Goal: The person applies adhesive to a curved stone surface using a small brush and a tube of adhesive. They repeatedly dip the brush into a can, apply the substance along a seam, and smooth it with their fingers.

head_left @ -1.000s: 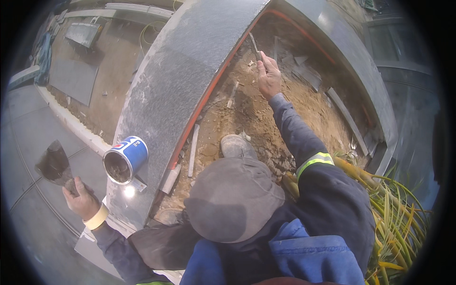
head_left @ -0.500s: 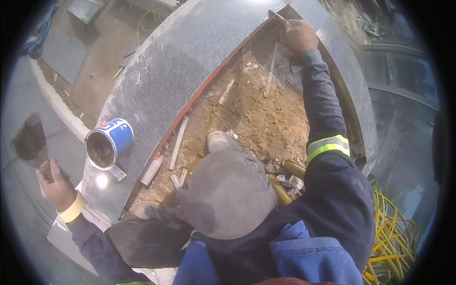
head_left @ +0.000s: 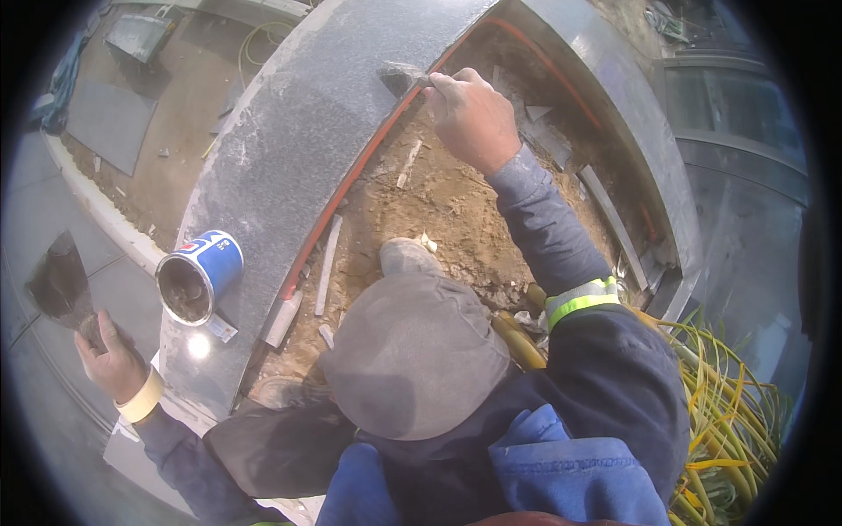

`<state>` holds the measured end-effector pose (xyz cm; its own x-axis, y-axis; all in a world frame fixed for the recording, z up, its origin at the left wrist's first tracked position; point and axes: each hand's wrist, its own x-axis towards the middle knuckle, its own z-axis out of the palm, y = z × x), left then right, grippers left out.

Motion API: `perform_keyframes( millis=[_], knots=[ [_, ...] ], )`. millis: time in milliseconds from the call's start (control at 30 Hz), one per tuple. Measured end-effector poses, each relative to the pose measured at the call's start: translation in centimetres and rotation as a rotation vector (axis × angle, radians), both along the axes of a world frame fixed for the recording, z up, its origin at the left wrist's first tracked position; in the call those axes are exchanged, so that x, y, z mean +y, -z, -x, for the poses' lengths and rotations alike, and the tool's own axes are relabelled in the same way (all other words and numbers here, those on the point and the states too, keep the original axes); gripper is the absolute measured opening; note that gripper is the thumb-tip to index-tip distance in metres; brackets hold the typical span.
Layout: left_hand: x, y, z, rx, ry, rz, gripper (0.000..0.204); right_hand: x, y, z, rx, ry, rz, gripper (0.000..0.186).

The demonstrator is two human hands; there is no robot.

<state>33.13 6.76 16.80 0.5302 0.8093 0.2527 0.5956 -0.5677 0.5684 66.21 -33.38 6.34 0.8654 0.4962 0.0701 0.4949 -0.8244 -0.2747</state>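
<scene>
My right hand (head_left: pixel 478 123) is closed on a scraper (head_left: pixel 399 77), its flat blade at the inner edge of the curved grey stone coping (head_left: pixel 272 149), above an orange-red strip. My left hand (head_left: pixel 114 359), at lower left, grips the handle of a wide, dark, blade-like tool (head_left: pixel 57 280) held out over the grey paving. Beside it a blue-and-white tin (head_left: pixel 224 270) of dark grey material stands on the coping, over a small pale flat piece. A grey cap (head_left: pixel 408 351) hides part of my body and the ground below it.
Inside the coping lie brown soil (head_left: pixel 474 215) and pale strips (head_left: pixel 329 267). Yellow-green palm fronds (head_left: pixel 719 412) are at lower right. Left are a grey slab (head_left: pixel 114 123), a metal box (head_left: pixel 136 35) and hose. Smooth grey panels (head_left: pixel 737 228) stand at right.
My right hand rose toward the far corner, then came back down and left, bringing the blade onto the coping's inner edge. My left hand shifted slightly left, still holding its tool.
</scene>
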Motion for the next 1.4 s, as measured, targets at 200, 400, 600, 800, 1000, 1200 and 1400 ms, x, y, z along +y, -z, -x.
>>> perform_keyframes(
  millis=[200, 400, 600, 800, 1000, 1200, 1400],
  knots=[
    [-1.0, -0.6, -0.9, 0.019, -0.002, 0.019, 0.026, -9.4, 7.9, -6.9, 0.007, 0.335, -0.890, 0.034],
    [-1.6, -0.3, -0.7, -0.096, 0.052, 0.082, 0.025, -8.9, 15.9, -12.2, 0.324, 0.523, -1.149, 0.037],
    [-2.0, -0.6, -1.1, -0.073, 0.058, 0.063, 0.022, -9.4, 18.5, -12.6, 0.238, 0.464, -0.986, 0.037],
    [-2.0, 0.1, -2.0, -0.104, 0.064, 0.124, 0.021, -7.8, 20.2, -7.2, -0.042, 0.285, -0.828, 0.035],
    [-1.7, 0.5, -2.8, -0.120, 0.101, 0.144, 0.021, -6.3, 19.2, -2.3, 0.100, 0.325, -0.853, 0.036],
    [-1.8, 0.3, -2.5, -0.053, 0.092, 0.058, 0.022, -6.4, 19.5, 0.8, 0.101, 0.276, -0.770, 0.037],
    [-1.4, 0.2, -1.9, -0.066, 0.087, 0.052, 0.023, -6.3, 14.9, 0.7, 0.203, 0.433, -0.980, 0.038]
  ],
)
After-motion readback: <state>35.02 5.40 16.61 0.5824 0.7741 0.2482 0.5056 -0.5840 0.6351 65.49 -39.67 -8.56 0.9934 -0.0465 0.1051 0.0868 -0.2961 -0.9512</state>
